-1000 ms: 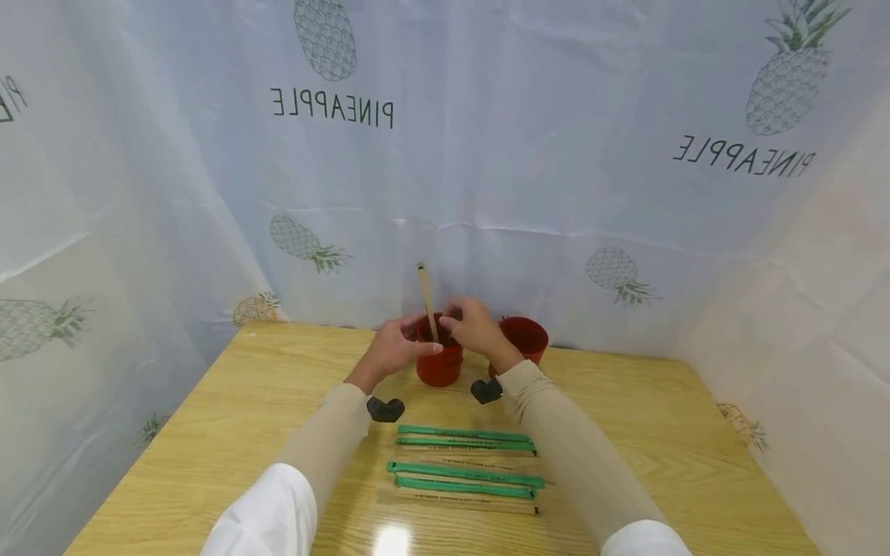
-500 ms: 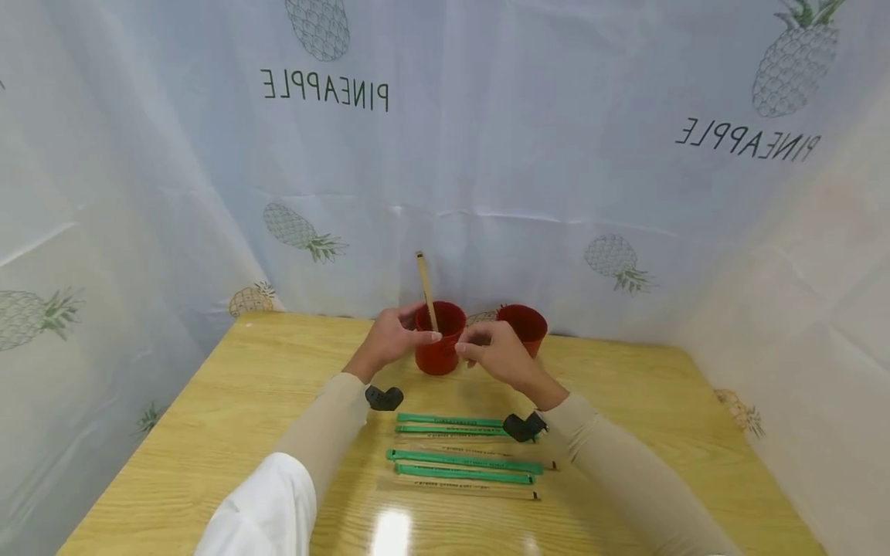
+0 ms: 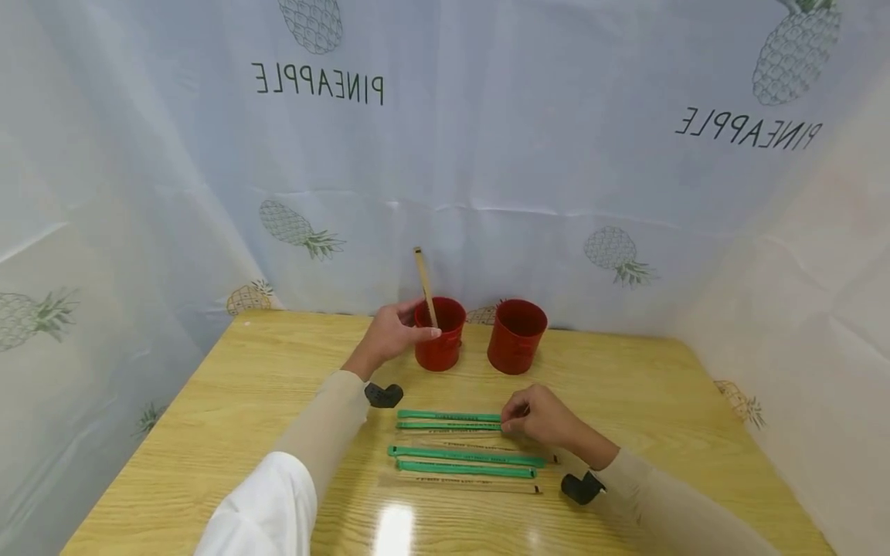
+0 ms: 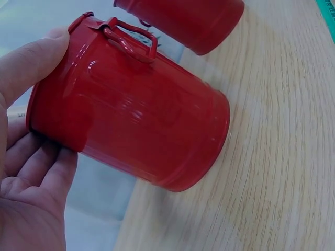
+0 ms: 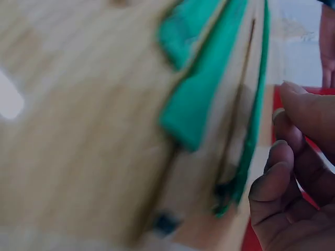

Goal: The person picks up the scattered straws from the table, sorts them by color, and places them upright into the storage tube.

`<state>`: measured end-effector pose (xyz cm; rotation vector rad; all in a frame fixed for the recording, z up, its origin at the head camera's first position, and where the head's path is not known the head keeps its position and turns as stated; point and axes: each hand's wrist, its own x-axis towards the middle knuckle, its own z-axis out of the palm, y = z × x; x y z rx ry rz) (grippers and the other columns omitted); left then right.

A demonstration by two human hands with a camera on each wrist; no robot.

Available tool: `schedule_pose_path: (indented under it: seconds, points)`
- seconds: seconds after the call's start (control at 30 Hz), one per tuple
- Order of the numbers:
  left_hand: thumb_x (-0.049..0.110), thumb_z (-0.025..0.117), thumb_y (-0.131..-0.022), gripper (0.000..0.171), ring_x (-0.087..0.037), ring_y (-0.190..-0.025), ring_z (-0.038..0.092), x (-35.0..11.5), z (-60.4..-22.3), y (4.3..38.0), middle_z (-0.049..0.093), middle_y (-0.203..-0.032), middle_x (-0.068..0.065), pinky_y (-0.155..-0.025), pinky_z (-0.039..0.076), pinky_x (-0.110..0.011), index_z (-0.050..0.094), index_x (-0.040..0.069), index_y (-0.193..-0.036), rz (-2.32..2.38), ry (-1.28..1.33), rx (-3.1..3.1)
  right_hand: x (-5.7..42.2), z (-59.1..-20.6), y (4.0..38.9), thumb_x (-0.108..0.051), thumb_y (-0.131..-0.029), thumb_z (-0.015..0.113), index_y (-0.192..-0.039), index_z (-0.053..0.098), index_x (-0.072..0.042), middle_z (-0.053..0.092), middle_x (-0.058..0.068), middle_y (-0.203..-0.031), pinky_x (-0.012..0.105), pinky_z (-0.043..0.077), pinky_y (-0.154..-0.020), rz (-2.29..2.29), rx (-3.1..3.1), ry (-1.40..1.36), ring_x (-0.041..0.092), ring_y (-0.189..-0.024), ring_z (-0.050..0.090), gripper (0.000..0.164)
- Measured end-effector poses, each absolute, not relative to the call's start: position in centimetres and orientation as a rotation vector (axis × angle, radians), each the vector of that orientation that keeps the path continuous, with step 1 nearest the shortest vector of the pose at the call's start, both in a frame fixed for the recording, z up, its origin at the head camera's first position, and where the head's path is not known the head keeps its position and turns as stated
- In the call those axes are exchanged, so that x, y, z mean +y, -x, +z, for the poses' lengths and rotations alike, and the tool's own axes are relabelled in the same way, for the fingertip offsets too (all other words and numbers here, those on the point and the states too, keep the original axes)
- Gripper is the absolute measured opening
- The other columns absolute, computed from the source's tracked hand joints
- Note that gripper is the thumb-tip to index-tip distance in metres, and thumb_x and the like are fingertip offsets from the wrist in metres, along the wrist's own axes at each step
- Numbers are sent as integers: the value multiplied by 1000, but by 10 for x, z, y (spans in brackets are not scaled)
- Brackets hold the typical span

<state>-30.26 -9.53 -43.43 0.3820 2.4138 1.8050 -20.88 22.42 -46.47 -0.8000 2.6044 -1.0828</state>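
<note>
My left hand (image 3: 391, 340) grips the rim of a small red metal bucket (image 3: 438, 355), thumb on the near side, fingers round the far left side. In the left wrist view the bucket's wire handle (image 4: 135, 46) shows below the rim. One tan printed stick (image 3: 426, 286), resembling wrapped disposable chopsticks, leans upright inside it. My right hand (image 3: 542, 421) hovers at the right ends of a row of similar long slim packets on the table, its fingers loosely bent with nothing between them. Some are green packets (image 3: 466, 457); others are tan packets (image 3: 473, 484) with black print.
A second red bucket (image 3: 514, 347) stands to the right of the held one. The wooden table (image 3: 292, 371) ends at a white curtain (image 3: 452, 154) printed with pineapples. Black wrist cameras (image 3: 582, 488) sit on both forearms.
My right hand has left the first bucket's mouth, moving right and toward me to the packets, uncovering the second bucket. The left hand keeps its hold; the tan stick stays in the bucket.
</note>
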Motion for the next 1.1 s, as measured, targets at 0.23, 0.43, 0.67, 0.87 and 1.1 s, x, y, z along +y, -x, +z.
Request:
schedule_pose_path:
  seconds: [0.23, 0.43, 0.67, 0.87, 1.1]
  points:
    - [31, 83, -90, 75, -33, -139, 59, -100, -431, 302, 59, -154, -10, -109, 54, -47, 51, 13, -155, 1784, -396, 2439, 231, -472, 204, -8, -89, 81, -85, 79, -14, 76, -2, -87, 21, 54, -68, -1078, 2629, 833, 0, -76, 60, 8]
    - [29, 84, -90, 74, -33, -140, 59, -101, -433, 302, 59, -153, -9, -109, 54, -47, 53, 12, -154, 1814, -384, 2419, 227, -477, 202, -9, -87, 83, -86, 81, -13, 75, -1, -88, 20, 50, -64, -1071, 2661, 797, 0, -73, 57, 5]
    - [30, 84, -89, 73, -33, -139, 60, -97, -434, 302, 62, -150, -8, -108, 55, -48, 54, 14, -153, 1815, -388, 2409, 226, -481, 201, -10, -88, 83, -88, 79, -10, 69, -4, -85, 20, 48, -64, -1011, 2719, 746, 0, -72, 53, 4]
    - [30, 84, -90, 73, -34, -139, 60, -96, -433, 302, 61, -151, -9, -109, 55, -49, 53, 13, -154, 1821, -413, 2397, 226, -482, 202, -10, -91, 80, -84, 73, -13, 62, -7, -82, 20, 45, -63, -879, 2751, 838, 0, -70, 49, 10]
    - [30, 84, -89, 75, -33, -139, 59, -95, -434, 303, 60, -152, -9, -109, 54, -48, 52, 12, -155, 1823, -406, 2391, 228, -475, 201, -14, -100, 69, -87, 61, -17, 53, -8, -81, 20, 41, -63, -734, 2714, 968, 1, -69, 44, 16]
